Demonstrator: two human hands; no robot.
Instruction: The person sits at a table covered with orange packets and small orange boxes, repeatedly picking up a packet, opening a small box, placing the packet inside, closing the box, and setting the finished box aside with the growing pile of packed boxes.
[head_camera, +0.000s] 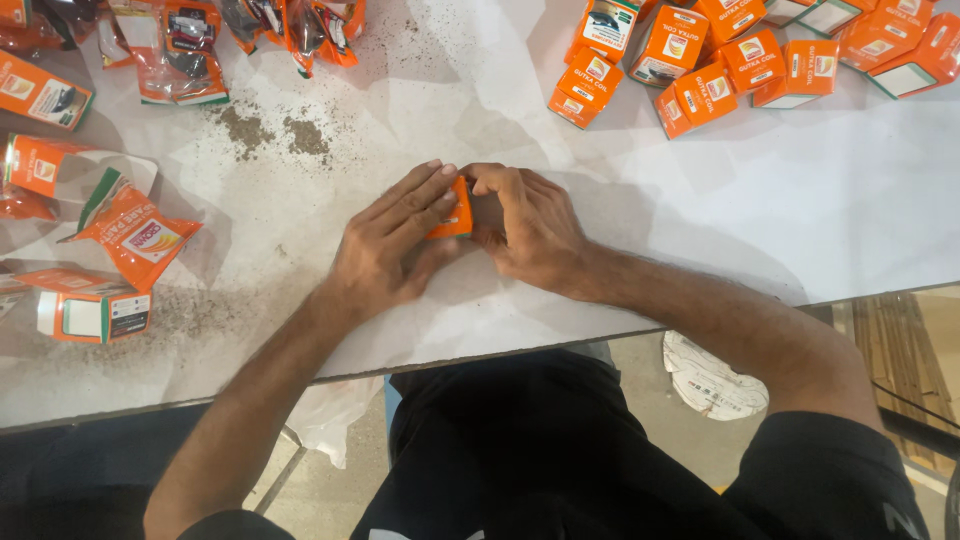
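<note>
A small orange cardboard box (455, 215) rests on the white table (700, 230) near its front edge, held between both hands. My left hand (390, 245) lies along its left side with fingers stretched over the top. My right hand (525, 225) curls around the right side, fingertips pressing the box's top edge. Most of the box is hidden by the fingers.
A pile of closed orange boxes (740, 55) sits at the far right. Orange plastic packets (135, 235) and one orange box (90, 312) lie at the left, with more packets (180, 45) at the far left. Dark grit (270, 130) is scattered on the table.
</note>
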